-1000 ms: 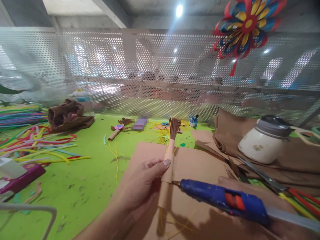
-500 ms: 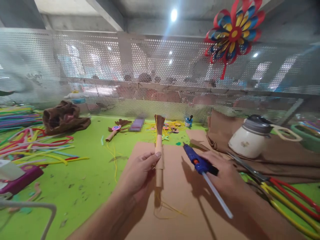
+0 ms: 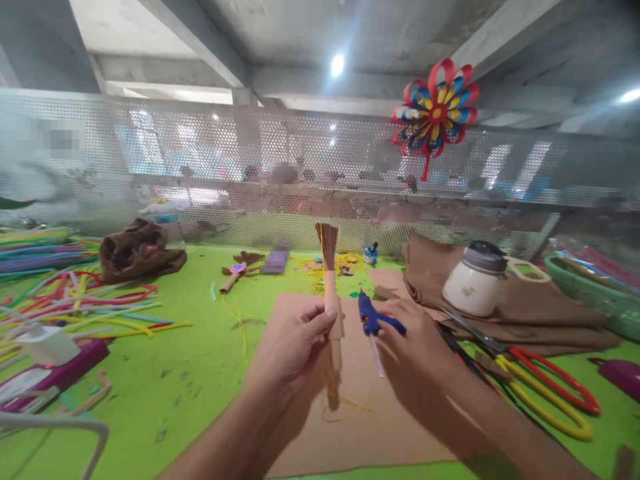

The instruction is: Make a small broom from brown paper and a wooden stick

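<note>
My left hand (image 3: 295, 343) pinches a small bundle (image 3: 331, 287) wrapped in tan paper, with brown fringed strips fanning out at its top. Loose yellow strands (image 3: 357, 403) lie below its lower end. On the right, my right hand (image 3: 417, 337) has its fingers closed about the handle of a blue glue gun (image 3: 369, 319), whose nozzle points up and away. A clear glue stick (image 3: 375, 357) sticks out of its back. Both hands are over a brown sheet (image 3: 310, 440) on the green table. Beyond lies a similar wrapped piece with a pink round sticker (image 3: 238, 268).
Large scissors with red and yellow handles (image 3: 545, 387) lie beside my right forearm. Behind them a cream jar with a grey lid (image 3: 473, 283) stands by folded brown material (image 3: 545, 307). Colourful pipe cleaners (image 3: 120, 303) and a purple power strip (image 3: 75, 370) occupy the left.
The glue gun has moved left, closer to the wrapped bundle, and turned more upright. My left hand still grips the bundle. The camera view has tilted up.
</note>
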Tool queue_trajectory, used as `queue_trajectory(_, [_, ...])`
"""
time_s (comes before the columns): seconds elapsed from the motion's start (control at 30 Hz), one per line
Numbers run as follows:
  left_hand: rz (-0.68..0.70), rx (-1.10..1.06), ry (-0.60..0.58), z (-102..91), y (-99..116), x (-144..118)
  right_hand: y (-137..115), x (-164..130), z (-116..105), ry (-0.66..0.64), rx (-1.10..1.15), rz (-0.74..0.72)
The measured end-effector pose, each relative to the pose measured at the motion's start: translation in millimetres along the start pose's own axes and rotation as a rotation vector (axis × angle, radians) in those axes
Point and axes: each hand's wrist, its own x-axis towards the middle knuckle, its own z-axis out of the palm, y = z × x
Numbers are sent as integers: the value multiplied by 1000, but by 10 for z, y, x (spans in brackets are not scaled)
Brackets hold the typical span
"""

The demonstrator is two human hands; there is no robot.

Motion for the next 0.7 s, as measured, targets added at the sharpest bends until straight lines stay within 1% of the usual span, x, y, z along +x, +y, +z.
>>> queue_trajectory(0.03, [21, -6, -14, -2, -4, 1, -174, -20, -18, -51, 90, 32])
queue_trajectory(0.1, [63, -14, -12, -6, -9, 7, -478, -50, -12, -207, 293, 99])
queue_trajectory(0.13, [81, -13, 0, -8, -10, 10, -589, -57, 14, -234, 367, 134])
queue_trajectory(0.2, [103, -7, 13, -13, -14, 16, -707, -57, 110, -283, 466, 193])
queue_trajectory(0.3, [119, -5, 12, -25, -27, 22, -698, -51, 293, -311, 606, 299])
queue_trajectory(0.4, [119, -7, 22, -28, -45, 25, -636, -75, 418, -248, 704, 359])
queue_trajectory(0.53, [106, -7, 56, 9, -54, 20, -631, -130, 433, -170, 718, 365])
queue_trajectory(0.6, [106, -6, 71, 36, -55, 11, -653, -142, 408, -162, 758, 380])
queue_trajectory(0.7, [83, -20, 53, 70, -61, -6, -689, -137, 380, -161, 864, 408])
